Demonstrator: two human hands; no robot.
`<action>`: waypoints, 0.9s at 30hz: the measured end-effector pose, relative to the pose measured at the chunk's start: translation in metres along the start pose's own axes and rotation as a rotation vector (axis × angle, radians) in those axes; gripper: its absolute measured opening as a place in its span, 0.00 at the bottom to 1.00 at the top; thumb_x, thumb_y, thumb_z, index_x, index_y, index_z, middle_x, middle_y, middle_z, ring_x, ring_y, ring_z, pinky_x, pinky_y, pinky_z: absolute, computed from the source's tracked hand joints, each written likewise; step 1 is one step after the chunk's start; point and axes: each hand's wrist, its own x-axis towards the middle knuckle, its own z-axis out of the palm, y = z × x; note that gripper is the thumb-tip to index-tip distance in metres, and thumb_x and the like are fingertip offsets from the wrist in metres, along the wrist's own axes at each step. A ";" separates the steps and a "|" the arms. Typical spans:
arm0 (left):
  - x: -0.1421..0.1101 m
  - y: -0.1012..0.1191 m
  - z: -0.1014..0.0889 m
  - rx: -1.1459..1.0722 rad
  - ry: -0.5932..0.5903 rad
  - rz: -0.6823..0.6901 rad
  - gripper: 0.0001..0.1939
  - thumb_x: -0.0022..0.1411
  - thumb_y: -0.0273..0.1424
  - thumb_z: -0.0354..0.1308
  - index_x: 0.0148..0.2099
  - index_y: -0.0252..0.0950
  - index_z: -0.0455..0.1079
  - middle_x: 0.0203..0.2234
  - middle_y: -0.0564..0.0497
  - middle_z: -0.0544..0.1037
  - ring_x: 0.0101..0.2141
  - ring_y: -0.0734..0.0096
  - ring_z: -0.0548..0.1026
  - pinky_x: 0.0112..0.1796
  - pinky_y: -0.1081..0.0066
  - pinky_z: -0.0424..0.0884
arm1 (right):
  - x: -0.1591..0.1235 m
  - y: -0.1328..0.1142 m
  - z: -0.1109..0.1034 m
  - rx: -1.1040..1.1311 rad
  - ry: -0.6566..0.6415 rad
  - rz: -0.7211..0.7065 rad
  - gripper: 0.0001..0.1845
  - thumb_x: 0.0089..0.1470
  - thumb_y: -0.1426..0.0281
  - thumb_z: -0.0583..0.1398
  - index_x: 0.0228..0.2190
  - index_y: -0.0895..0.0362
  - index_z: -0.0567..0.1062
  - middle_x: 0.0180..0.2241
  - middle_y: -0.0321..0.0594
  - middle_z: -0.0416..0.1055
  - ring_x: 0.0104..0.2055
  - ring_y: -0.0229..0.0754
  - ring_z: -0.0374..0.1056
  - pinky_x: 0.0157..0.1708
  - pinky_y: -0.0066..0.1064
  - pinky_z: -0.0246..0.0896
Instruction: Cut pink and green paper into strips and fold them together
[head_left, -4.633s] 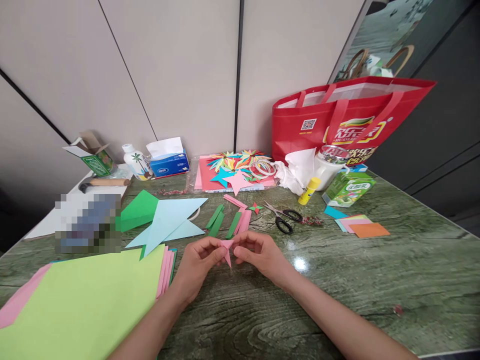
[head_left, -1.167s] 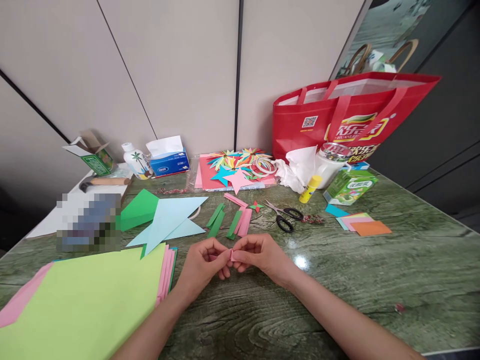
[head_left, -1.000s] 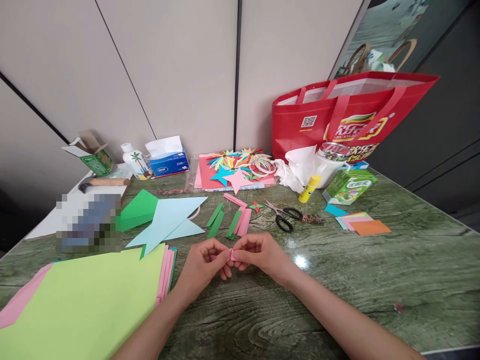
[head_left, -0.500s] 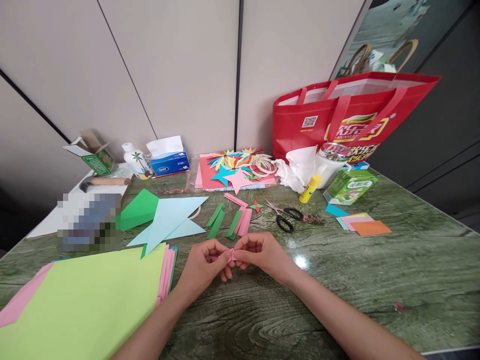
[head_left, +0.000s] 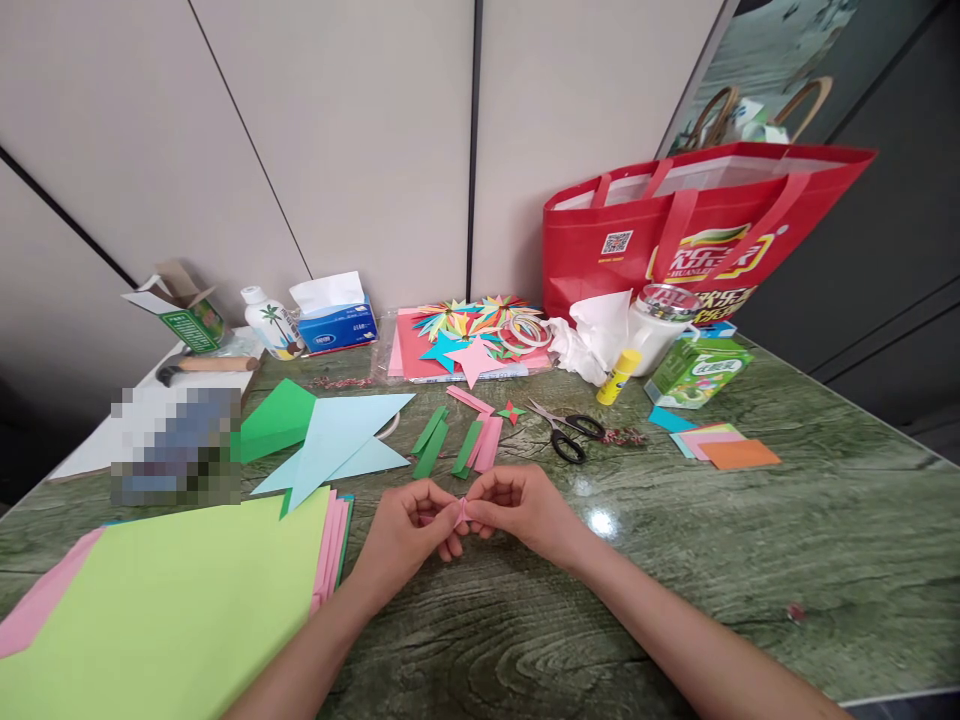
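Between my left hand [head_left: 420, 525] and my right hand [head_left: 517, 508] is a small folded piece of pink paper [head_left: 463, 510]. Thumb and fingers of both hands pinch it, and most of it is hidden behind them. Just beyond my hands lie folded green paper strips [head_left: 429, 452] and pink paper strips [head_left: 489, 443]. A small red and green paper star [head_left: 511, 412] rests beside the strips. To its right, black-handled scissors [head_left: 568, 430] lie on the table with the blades slightly apart.
Coloured paper sheets [head_left: 187, 600] are stacked at the left, below light blue paper pieces [head_left: 337, 435]. A yellow glue stick [head_left: 619, 378], a green carton [head_left: 697, 372] and a red bag [head_left: 600, 240] stand at the back right. Small paper cards [head_left: 742, 455] lie at the right.
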 end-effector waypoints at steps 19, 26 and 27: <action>0.000 -0.007 -0.002 0.113 -0.054 0.090 0.12 0.54 0.36 0.54 0.26 0.33 0.65 0.18 0.53 0.72 0.19 0.76 0.69 0.22 0.76 0.64 | -0.001 0.003 0.006 -0.003 0.057 -0.040 0.13 0.37 0.65 0.65 0.22 0.59 0.68 0.18 0.33 0.68 0.18 0.31 0.62 0.21 0.25 0.59; -0.002 -0.009 -0.002 0.193 0.037 0.184 0.11 0.56 0.36 0.52 0.26 0.35 0.63 0.18 0.54 0.69 0.21 0.74 0.67 0.25 0.75 0.64 | -0.001 0.003 0.006 0.005 0.014 -0.024 0.15 0.38 0.63 0.64 0.25 0.60 0.70 0.21 0.35 0.69 0.21 0.33 0.64 0.24 0.26 0.61; -0.002 -0.009 -0.002 0.200 0.044 0.186 0.11 0.56 0.36 0.51 0.26 0.35 0.63 0.18 0.54 0.69 0.22 0.74 0.67 0.25 0.75 0.63 | -0.001 0.003 0.005 0.004 0.016 -0.022 0.15 0.38 0.63 0.64 0.25 0.60 0.70 0.21 0.34 0.69 0.20 0.32 0.64 0.24 0.26 0.61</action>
